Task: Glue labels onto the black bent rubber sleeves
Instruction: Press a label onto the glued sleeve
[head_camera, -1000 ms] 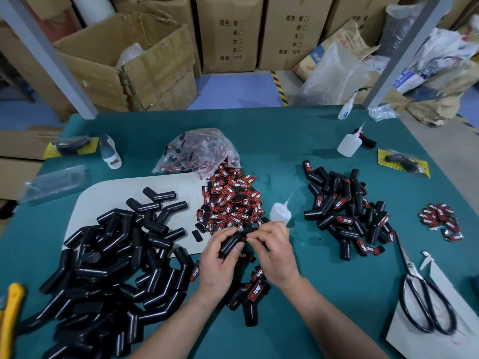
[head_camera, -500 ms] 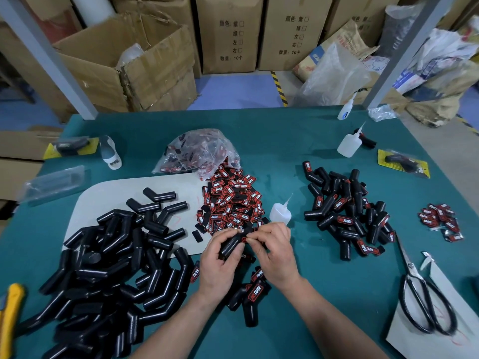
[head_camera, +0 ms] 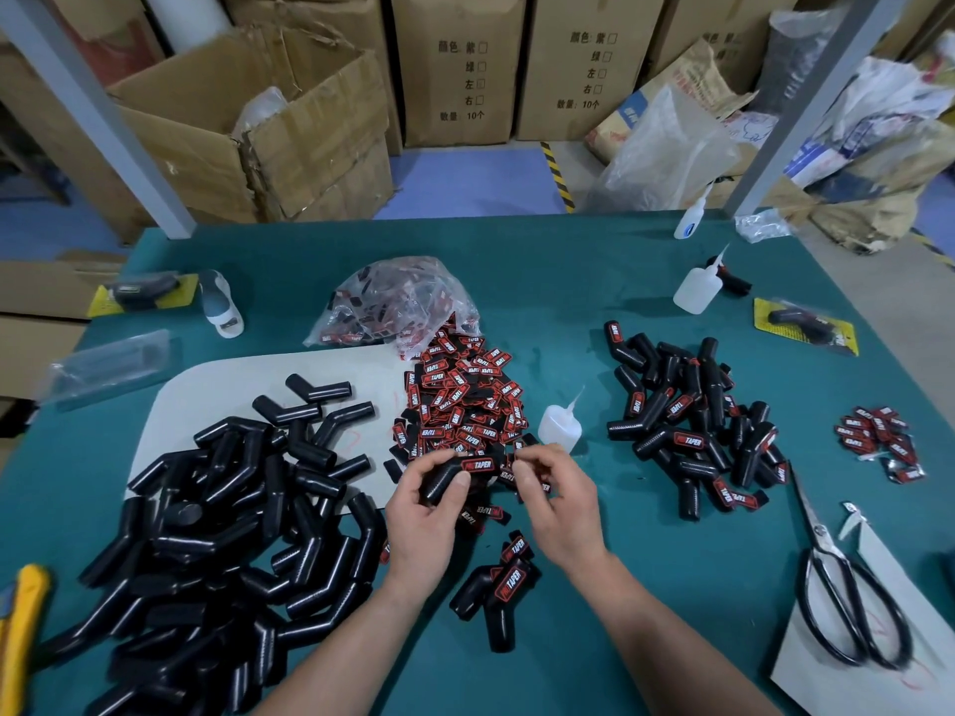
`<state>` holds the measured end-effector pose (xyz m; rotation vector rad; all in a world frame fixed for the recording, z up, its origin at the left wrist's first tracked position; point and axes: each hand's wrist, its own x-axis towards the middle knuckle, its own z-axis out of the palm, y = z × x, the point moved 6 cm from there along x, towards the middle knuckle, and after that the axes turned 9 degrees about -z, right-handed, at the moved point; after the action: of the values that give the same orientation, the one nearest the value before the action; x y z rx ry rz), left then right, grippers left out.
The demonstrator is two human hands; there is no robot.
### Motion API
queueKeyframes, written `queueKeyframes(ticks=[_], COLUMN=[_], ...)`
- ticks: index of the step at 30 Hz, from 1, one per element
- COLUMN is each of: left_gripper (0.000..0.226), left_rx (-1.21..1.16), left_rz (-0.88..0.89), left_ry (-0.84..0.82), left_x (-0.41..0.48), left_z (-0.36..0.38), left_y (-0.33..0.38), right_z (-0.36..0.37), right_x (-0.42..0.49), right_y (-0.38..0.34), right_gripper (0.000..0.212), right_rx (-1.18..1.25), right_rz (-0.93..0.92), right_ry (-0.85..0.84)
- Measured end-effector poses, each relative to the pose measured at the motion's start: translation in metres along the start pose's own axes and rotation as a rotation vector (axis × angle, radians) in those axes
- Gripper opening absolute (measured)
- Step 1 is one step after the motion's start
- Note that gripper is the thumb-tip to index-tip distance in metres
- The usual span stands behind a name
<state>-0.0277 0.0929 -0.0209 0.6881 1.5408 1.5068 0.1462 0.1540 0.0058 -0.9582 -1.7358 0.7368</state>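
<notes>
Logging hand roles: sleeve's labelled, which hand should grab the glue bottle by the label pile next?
Right. The right hand looks free and sits close by the glue bottle; the left hand grips the labelled sleeve.

The left grip (head_camera: 429, 514) covers the lower end of the black bent rubber sleeve (head_camera: 439, 479) it holds; only the bend and the red-and-black label (head_camera: 478, 465) show. The right grip (head_camera: 558, 503) curls its fingertips together, and whether they pinch anything cannot be told. The yellow-handled tool (head_camera: 20, 627) is cut off by the left edge, and the heap of plain black sleeves (head_camera: 222, 534) and the white paper sheet (head_camera: 821, 684) by the bottom edge. The contents of the crumpled clear plastic bag (head_camera: 398, 297) are blurred.
</notes>
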Motion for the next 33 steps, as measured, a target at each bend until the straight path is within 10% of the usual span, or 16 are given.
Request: queueKeyframes(ticks=[9, 22, 33], left_gripper=[0.030, 0.026, 0.029], left_rx=[0.018, 0.000, -0.017], left_rz=[0.053, 0.092, 0.001], left_ry=[-0.045, -0.106, -0.113], left_x=[-0.001, -0.002, 0.003], left_z=[0.004, 0.006, 0.007], left_y=[0.001, 0.002, -0.006], right_z=[0.021, 0.027, 0.028], right_x=[-0.010, -0.008, -0.010], right_y=[0.018, 0.020, 0.025], right_gripper=[0.009, 0.041, 0.024], right_rx=[0.432, 0.432, 0.439], right_rz=[0.501, 0.478, 0.497], right_ry=[-0.068, -0.182, -0.186])
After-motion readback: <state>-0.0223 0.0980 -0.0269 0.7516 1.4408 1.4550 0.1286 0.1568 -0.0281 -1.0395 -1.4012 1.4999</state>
